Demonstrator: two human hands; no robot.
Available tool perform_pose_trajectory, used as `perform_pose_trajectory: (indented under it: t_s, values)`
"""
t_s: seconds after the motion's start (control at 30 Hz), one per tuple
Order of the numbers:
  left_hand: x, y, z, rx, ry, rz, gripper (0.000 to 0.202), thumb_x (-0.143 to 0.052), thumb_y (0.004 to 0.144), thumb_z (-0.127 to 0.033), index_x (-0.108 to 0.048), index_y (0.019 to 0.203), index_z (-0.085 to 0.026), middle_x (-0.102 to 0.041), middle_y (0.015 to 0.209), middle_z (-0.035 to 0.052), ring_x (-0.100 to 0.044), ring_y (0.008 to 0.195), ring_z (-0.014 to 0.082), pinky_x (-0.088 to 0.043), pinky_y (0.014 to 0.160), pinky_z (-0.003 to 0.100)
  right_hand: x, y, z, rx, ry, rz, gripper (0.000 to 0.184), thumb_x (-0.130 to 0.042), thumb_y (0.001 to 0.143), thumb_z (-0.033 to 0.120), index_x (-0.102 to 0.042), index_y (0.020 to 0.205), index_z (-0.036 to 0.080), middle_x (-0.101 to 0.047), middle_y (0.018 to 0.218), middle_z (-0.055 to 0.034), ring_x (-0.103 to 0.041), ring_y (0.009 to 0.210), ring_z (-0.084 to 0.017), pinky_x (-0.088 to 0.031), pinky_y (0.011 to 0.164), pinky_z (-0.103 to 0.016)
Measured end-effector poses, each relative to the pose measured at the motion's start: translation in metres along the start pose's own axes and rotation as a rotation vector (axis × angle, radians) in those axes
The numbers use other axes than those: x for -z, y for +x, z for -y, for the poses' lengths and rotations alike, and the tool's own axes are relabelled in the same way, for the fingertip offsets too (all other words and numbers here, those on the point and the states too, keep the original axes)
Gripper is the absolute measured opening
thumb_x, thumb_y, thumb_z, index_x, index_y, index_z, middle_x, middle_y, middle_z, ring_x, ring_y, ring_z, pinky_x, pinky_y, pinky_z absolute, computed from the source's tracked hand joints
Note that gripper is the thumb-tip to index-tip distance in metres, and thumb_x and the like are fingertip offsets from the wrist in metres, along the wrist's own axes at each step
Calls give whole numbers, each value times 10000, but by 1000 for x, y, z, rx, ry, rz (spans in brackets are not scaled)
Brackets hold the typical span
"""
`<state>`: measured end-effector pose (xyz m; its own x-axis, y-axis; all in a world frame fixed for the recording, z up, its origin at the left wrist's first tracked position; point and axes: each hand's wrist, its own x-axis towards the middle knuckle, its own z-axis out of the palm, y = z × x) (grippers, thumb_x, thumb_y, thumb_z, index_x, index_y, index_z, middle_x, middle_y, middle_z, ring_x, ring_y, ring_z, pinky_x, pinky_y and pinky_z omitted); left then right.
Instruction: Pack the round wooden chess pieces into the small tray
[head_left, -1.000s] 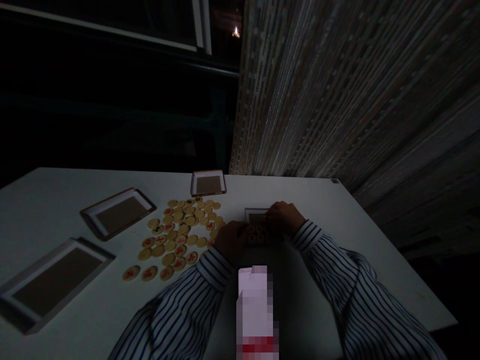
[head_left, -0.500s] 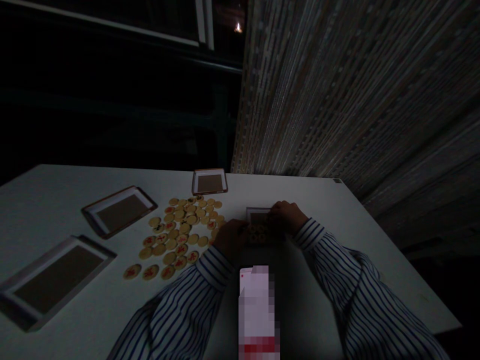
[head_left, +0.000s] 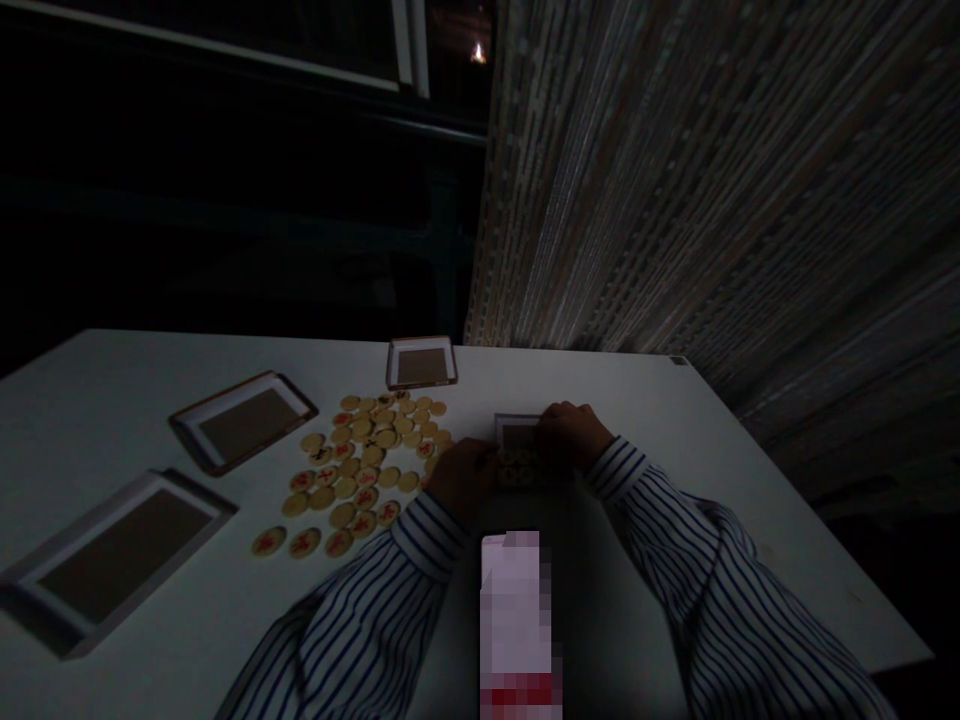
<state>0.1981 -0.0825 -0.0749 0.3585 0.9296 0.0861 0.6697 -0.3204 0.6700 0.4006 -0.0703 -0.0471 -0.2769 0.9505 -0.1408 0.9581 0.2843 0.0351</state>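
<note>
The scene is very dark. Both my hands rest at a small tray (head_left: pixel 516 432) that holds a few round pieces with red marks (head_left: pixel 514 466). My left hand (head_left: pixel 463 478) sits at the tray's left side with its fingers curled at those pieces. My right hand (head_left: pixel 571 432) covers the tray's right edge, fingers bent down onto it. What either hand grips is hidden in the dark. To the left, several pale round game pieces (head_left: pixel 363 464) with red or black marks lie loose on the white table (head_left: pixel 112 400).
Three empty shallow trays lie on the table: a small one (head_left: pixel 421 363) at the back, a larger one (head_left: pixel 241 420) to the left, and the largest (head_left: pixel 112 555) at the near left. A ribbed wall rises on the right. The table's right edge is near my right sleeve.
Both hands stay at the small tray, shifting only slightly. The view has drifted a little.
</note>
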Motion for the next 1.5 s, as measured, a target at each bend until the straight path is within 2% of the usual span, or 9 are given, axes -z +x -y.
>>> perform_pose_trajectory:
  t_s: [0.17,0.33,0.53,1.0,1.17,1.33,1.5]
  values:
    - [-1,1,3,-7,2,17,325,-455,765,-286,-643,977,-127,-659,936,114,-602,880,213,-467,784,330,0,0,-1,23,-1,1,192,-505,799,319,-638,923,257,-600,1017,-55,-515,931,-211,-329,707,-323]
    - [1,0,2,2,-10,13,299,-459,764,-279,-653,963,-169,-663,924,94,-604,860,203,-472,769,326,2,-1,1,20,-13,18,187,-499,808,318,-639,917,260,-598,1025,-58,-514,930,-206,-330,713,-319]
    - [2,1,1,0,11,13,291,-465,761,-267,-655,958,-169,-662,923,94,-603,866,208,-470,781,332,3,-1,-1,25,-4,2,206,-509,807,326,-625,966,266,-595,1041,-57,-510,949,-206,-327,724,-329]
    - [4,1,0,19,21,47,306,-463,770,-263,-646,975,-127,-654,941,108,-597,879,206,-462,782,315,-2,-1,0,29,-25,-7,171,-511,798,308,-634,899,246,-603,1015,-61,-519,921,-215,-331,710,-337]
    - [5,0,0,2,31,31,287,-456,772,-271,-659,944,-163,-662,920,85,-603,867,198,-468,776,311,2,-2,2,27,-25,21,188,-499,807,306,-632,920,237,-600,1029,-72,-516,940,-216,-334,725,-338]
    - [3,-1,2,11,13,13,300,-464,769,-272,-649,963,-137,-657,933,96,-603,874,188,-473,781,302,10,-5,5,4,-42,56,214,-468,824,320,-626,940,233,-592,1042,-82,-515,949,-220,-340,724,-336]
    - [4,-1,4,5,-4,8,289,-474,769,-276,-651,953,-140,-659,925,91,-607,864,184,-485,762,299,11,-9,0,-17,-20,-8,228,-435,844,323,-624,948,250,-596,1035,-63,-510,959,-215,-337,741,-342]
